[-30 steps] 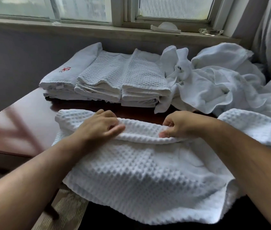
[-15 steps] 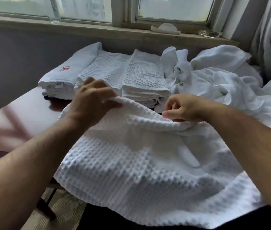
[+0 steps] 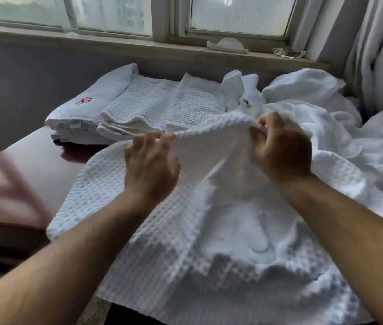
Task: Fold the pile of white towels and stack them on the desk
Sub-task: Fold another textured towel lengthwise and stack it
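Both hands have shifted toward 3 o'clock since half a second ago, and the towel edge between them now arches higher.

The right hand (image 3: 282, 148) has its fingers curled and clamped on the raised edge of a white waffle-weave towel (image 3: 162, 242). The left hand (image 3: 149, 165) reaches the same edge with its fingers spread. Motion blur hides its fingertips, so I cannot tell whether it pinches the cloth. The towel has a deep grid of small square pockets. It lies rumpled across the near part of the bench (image 3: 21, 165), from the centre down to 6 o'clock, and its near hem hangs over the front edge.

The bench is glossy, dark reddish-brown wood with pale reflections at 9 o'clock. At 11 o'clock, three folded stacks sit side by side and touching. One is a smooth stack (image 3: 92, 106) with a small red embroidered mark. The other two are waffle-textured: a middle stack (image 3: 143, 106) and a right stack (image 3: 192, 106). At 2 o'clock is a loose heap of unfolded towels (image 3: 326, 127), soft and creased.

A stone-coloured window sill (image 3: 138, 46) runs along the wall at 12 o'clock beneath frosted panes. It holds one crumpled white tissue (image 3: 228, 44) and one clear glass dish (image 3: 289, 53). A pale curtain (image 3: 373, 43) hangs at 1 o'clock.
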### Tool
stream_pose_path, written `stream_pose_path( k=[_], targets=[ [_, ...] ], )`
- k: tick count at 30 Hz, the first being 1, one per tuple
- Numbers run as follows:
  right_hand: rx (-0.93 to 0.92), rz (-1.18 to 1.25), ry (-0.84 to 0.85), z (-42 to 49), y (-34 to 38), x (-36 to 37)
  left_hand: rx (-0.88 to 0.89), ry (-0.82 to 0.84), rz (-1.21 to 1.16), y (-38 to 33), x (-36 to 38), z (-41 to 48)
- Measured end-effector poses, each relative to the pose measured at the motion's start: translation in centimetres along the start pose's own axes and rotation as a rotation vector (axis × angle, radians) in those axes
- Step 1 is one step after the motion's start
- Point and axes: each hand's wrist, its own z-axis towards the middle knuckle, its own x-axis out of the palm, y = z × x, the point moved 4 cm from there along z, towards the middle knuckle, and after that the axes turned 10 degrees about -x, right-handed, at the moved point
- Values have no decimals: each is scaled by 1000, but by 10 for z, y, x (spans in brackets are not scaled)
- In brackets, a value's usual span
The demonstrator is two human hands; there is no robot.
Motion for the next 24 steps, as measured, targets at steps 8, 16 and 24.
stream_pose_path(
  k=[8,16,24],
  targets=[
    [-26,282,852,-48,0,28,136,399,22,-39,44,-27],
    [664,-157,707,-84,-107,-35,327,100,-318,-122,23,-31],
    [664,108,710,-101,-155,-80,604,477,-93,-204,106,-34]
  ],
)
